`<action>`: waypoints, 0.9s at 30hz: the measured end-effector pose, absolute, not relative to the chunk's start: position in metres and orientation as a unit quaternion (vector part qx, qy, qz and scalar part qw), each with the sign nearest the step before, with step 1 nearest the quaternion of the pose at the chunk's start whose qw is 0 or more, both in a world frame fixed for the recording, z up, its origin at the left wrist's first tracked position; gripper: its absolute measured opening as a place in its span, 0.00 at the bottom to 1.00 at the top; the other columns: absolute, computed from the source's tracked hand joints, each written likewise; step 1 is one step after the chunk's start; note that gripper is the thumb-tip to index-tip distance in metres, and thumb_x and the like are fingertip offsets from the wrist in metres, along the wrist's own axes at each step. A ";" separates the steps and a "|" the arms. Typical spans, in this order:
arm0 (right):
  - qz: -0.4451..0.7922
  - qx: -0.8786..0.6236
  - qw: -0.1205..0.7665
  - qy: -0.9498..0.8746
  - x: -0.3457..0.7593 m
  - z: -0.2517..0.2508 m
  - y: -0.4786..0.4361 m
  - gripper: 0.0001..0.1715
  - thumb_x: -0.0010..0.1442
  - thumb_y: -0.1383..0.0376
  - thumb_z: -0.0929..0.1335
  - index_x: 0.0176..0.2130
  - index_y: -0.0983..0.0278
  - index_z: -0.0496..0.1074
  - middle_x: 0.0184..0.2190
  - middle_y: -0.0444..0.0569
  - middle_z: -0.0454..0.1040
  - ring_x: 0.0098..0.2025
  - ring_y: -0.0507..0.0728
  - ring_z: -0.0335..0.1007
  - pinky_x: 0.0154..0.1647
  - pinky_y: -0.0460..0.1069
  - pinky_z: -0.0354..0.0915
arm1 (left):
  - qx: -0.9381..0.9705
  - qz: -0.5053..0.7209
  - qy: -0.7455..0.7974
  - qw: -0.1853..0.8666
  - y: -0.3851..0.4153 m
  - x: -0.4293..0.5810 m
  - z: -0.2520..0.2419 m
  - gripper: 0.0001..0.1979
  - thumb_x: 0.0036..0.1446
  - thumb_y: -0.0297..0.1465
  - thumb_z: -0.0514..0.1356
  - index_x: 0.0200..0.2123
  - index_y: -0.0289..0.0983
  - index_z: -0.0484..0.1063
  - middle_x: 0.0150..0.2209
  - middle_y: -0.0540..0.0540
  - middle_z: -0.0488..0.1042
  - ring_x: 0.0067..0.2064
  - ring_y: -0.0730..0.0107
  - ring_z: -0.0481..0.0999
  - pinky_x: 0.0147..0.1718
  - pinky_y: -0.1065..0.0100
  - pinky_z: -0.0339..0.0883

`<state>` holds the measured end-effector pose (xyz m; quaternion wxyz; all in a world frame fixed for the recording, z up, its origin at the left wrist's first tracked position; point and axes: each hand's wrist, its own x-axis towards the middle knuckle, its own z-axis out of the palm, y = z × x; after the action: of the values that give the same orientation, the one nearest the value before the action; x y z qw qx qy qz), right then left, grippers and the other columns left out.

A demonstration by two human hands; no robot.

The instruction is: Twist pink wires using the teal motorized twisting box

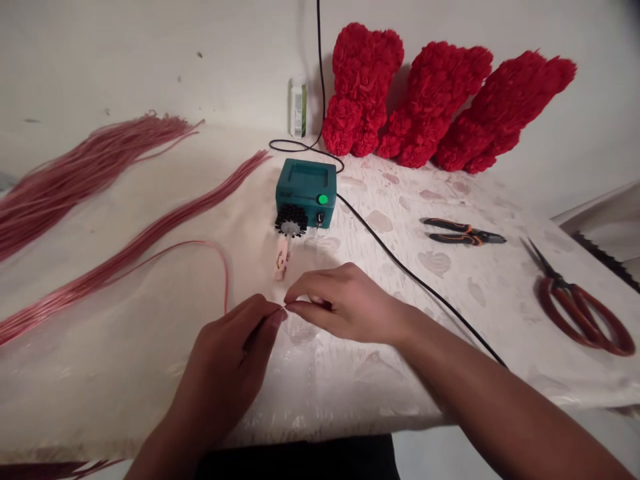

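Left hand (225,363): fingers (267,317) pinch thin strand (285,308), held steady.
Right hand (345,305): fingers (305,308) pressed together on same strand.
Near: teal box (305,190), brush wheel (291,220).

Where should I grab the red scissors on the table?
Grab the red scissors by their two looped handles, coming from the near side of the table. The loops lie flat and face you, while the pointed blades aim away, so coming from this side keeps you clear of the tips.

A scuffed off-white wall (150,60) rises behind a table under patterned white cloth (400,393).
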<state>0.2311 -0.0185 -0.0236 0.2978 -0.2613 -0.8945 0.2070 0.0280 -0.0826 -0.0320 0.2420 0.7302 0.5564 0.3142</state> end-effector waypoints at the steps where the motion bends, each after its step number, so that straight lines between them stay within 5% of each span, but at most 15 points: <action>1: 0.208 -0.263 0.299 -0.893 0.231 -0.024 -0.018 0.05 0.68 0.66 0.69 0.41 0.65 0.76 0.31 0.42 0.78 0.24 0.47 0.65 0.30 0.43 0.60 | 0.727 0.314 0.561 0.241 -0.082 0.028 -0.032 0.14 0.69 0.37 0.52 0.32 0.40 0.71 0.24 0.55 0.71 0.24 0.73 0.69 0.28 0.71 0.63; 9: 0.212 -0.317 0.236 -0.894 0.242 -0.003 -0.013 0.08 0.67 0.63 0.68 0.38 0.64 0.75 0.29 0.43 0.75 0.28 0.49 0.67 0.33 0.44 0.60 | 0.711 0.311 0.585 0.237 -0.079 0.020 -0.038 0.13 0.64 0.43 0.54 0.34 0.43 0.74 0.23 0.57 0.73 0.23 0.72 0.71 0.26 0.72 0.63; 14: 0.096 -0.566 0.238 -0.784 0.332 0.017 -0.009 0.13 0.63 0.59 0.68 0.29 0.63 0.71 0.24 0.44 0.71 0.26 0.51 0.63 0.29 0.46 0.56 | 0.682 0.341 0.601 0.239 -0.083 0.024 -0.039 0.16 0.65 0.44 0.53 0.33 0.43 0.73 0.21 0.56 0.71 0.23 0.70 0.71 0.27 0.70 0.62; 19: -0.015 -0.824 0.041 -0.565 0.463 0.015 -0.028 0.09 0.60 0.57 0.68 0.35 0.61 0.72 0.31 0.54 0.75 0.29 0.58 0.67 0.32 0.52 0.57 | 0.704 0.328 0.583 0.239 -0.080 0.022 -0.041 0.17 0.66 0.42 0.51 0.31 0.41 0.72 0.20 0.56 0.70 0.21 0.72 0.69 0.25 0.71 0.61; 22: -0.004 -0.855 0.001 -0.519 0.509 0.011 -0.052 0.08 0.60 0.61 0.67 0.34 0.63 0.71 0.33 0.61 0.75 0.30 0.62 0.70 0.33 0.54 0.60 | 0.710 0.325 0.575 0.242 -0.079 0.021 -0.041 0.17 0.67 0.41 0.50 0.31 0.41 0.72 0.20 0.56 0.68 0.21 0.73 0.68 0.24 0.71 0.60; 27: 0.019 -0.870 -0.038 -0.492 0.525 0.005 -0.076 0.11 0.60 0.58 0.66 0.36 0.63 0.72 0.28 0.58 0.75 0.28 0.63 0.72 0.33 0.55 0.62 | 0.715 0.324 0.572 0.239 -0.081 0.022 -0.040 0.15 0.66 0.40 0.52 0.32 0.41 0.73 0.21 0.56 0.71 0.22 0.73 0.69 0.25 0.70 0.60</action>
<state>0.5254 -0.0763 0.0054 -0.0375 -0.8695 -0.4921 0.0192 0.0218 -0.0805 -0.0395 0.2394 0.7147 0.5717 0.3240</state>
